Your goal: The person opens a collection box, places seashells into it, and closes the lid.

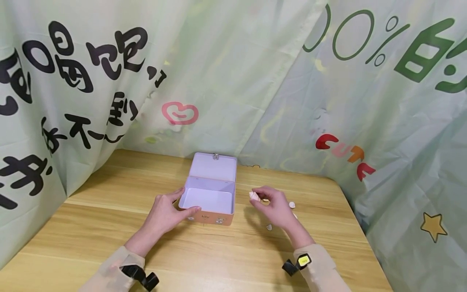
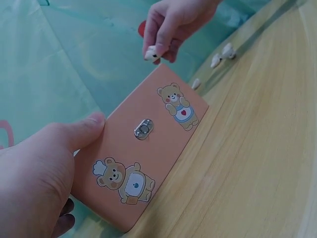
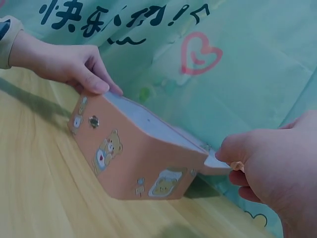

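Note:
An orange tin box [image 1: 208, 217] with a lilac inside and bear pictures sits on the table, its hinged lid [image 1: 213, 167] tipped back. Nothing shows on the inside floor [image 1: 208, 200]. My left hand [image 1: 166, 213] grips the box at the near left corner, thumb on the front rim and fingers along the side. To the right of the box, my right hand [image 1: 273, 205] pinches a small whitish shell-like piece [image 1: 254, 196] between thumb and fingertips, raised over the table. In the left wrist view, this piece [image 2: 152, 53] appears just beyond the box's corner.
Several similar pale pieces lie on the wooden table [image 1: 219, 259] around the right hand, one [image 1: 269, 227] nearer me and another [image 1: 292, 205] to its right. A printed curtain [image 1: 226, 81] hangs behind the table and along both sides.

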`<state>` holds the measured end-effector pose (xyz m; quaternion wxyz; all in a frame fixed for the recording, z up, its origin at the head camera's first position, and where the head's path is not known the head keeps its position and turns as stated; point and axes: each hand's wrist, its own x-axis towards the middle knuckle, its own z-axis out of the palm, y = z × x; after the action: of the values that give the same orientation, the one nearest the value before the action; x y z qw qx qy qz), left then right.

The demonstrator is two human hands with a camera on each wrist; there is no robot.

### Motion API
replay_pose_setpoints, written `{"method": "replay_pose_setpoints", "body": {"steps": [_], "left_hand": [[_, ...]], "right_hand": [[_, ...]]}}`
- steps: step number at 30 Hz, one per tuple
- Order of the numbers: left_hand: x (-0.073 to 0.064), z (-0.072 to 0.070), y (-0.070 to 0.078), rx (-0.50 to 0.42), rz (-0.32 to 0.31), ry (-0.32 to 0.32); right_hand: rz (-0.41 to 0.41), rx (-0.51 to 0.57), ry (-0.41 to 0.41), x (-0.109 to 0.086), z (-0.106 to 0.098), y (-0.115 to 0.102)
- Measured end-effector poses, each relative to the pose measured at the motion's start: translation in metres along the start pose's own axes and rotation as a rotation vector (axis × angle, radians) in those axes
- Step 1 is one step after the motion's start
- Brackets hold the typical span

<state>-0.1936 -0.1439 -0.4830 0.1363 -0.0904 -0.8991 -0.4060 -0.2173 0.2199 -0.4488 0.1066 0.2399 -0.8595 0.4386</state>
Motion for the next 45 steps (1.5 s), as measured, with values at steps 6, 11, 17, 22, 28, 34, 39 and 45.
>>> {"method": "replay_pose_setpoints", "body": {"steps": [6, 11, 17, 22, 28, 34, 39, 45], "left_hand": [[0.0, -0.001, -0.001, -0.001, -0.019, -0.013], [0.001, -0.001, 0.0, -0.003, -0.035, -0.03], [0.001, -0.001, -0.001, -0.014, -0.026, -0.013], [0.001, -0.002, -0.002, -0.019, -0.022, -0.007], [0.001, -0.003, -0.001, -0.031, -0.044, -0.024], [0.001, -0.003, 0.0, -0.017, -0.059, -0.03], [0.001, -0.003, -0.001, -0.021, -0.042, -0.017], [0.001, -0.003, 0.0, -0.01, -0.033, -0.015]], "right_hand": [[-0.003, 0.019, -0.032, 0.01, 0.005, -0.01], [-0.034, 0.033, -0.049, 0.019, 0.009, -0.017], [-0.049, 0.062, -0.078, 0.032, 0.019, -0.025], [-0.037, 0.085, -0.118, 0.044, 0.032, -0.029], [-0.079, 0.117, -0.159, 0.056, 0.048, -0.033], [-0.101, 0.131, -0.207, 0.068, 0.061, -0.033], [-0.055, 0.114, -0.259, 0.078, 0.069, -0.034], [-0.044, 0.106, -0.332, 0.089, 0.08, -0.034]]}}
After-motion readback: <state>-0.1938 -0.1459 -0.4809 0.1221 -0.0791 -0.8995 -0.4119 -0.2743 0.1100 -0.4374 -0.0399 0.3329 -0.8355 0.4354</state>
